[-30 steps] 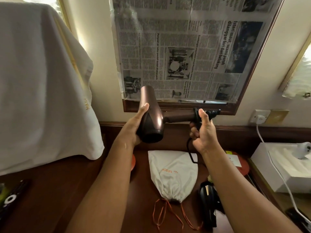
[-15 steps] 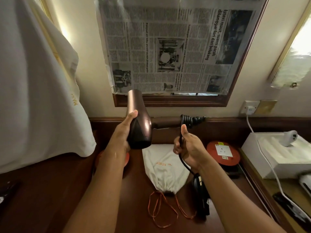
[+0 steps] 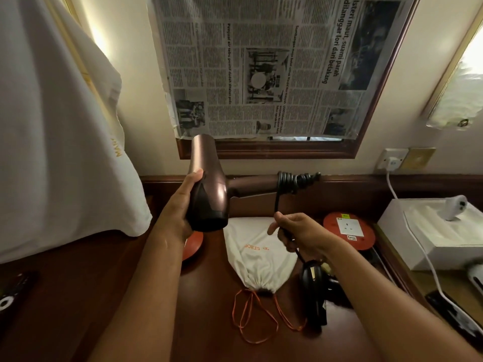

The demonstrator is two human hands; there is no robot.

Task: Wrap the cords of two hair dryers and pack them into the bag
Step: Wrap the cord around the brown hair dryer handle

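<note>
My left hand (image 3: 180, 205) grips the barrel of a bronze hair dryer (image 3: 209, 186), held above the desk with its handle pointing right. Black cord (image 3: 288, 182) is coiled in several turns around the handle's end. One strand drops straight down into my right hand (image 3: 298, 233), which pinches it below the handle. A white drawstring bag (image 3: 257, 253) with orange strings lies flat on the desk under the dryer. A black hair dryer (image 3: 313, 288) lies on the desk right of the bag, partly hidden by my right forearm.
A dark wooden desk (image 3: 104, 296) runs to the wall. An orange socket reel (image 3: 349, 229) and a white box (image 3: 433, 231) with a white cable sit at right. White cloth (image 3: 52, 126) hangs at left. A newspaper-covered mirror (image 3: 261, 69) is behind.
My right hand came off the handle's end and dropped below it, pulling the cord down taut. More turns of cord now sit around the handle. The dryer stayed in my left hand.
</note>
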